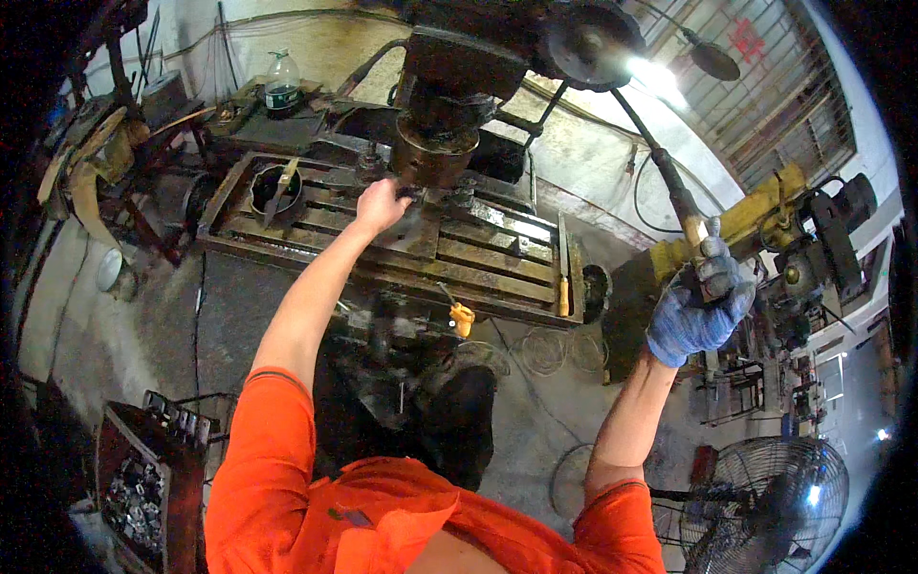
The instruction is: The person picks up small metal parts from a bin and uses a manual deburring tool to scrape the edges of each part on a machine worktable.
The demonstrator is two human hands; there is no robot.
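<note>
My bare left hand reaches to the machine table, just below the dark spindle head. Its fingers are closed at a small dark part beside the spindle; what they hold is too dark to make out. My right hand, in a blue-grey knitted glove, is wrapped round the end of a long lever that slopes down from the round hub of the machine. Under the spindle lies the slotted metal machine table, oily and dark.
On the table are a black pot with a brush and a yellow-handled file. A yellow-handled tool sits at the front edge. A fan stands lower right, a bin of metal pieces lower left, a plastic bottle behind.
</note>
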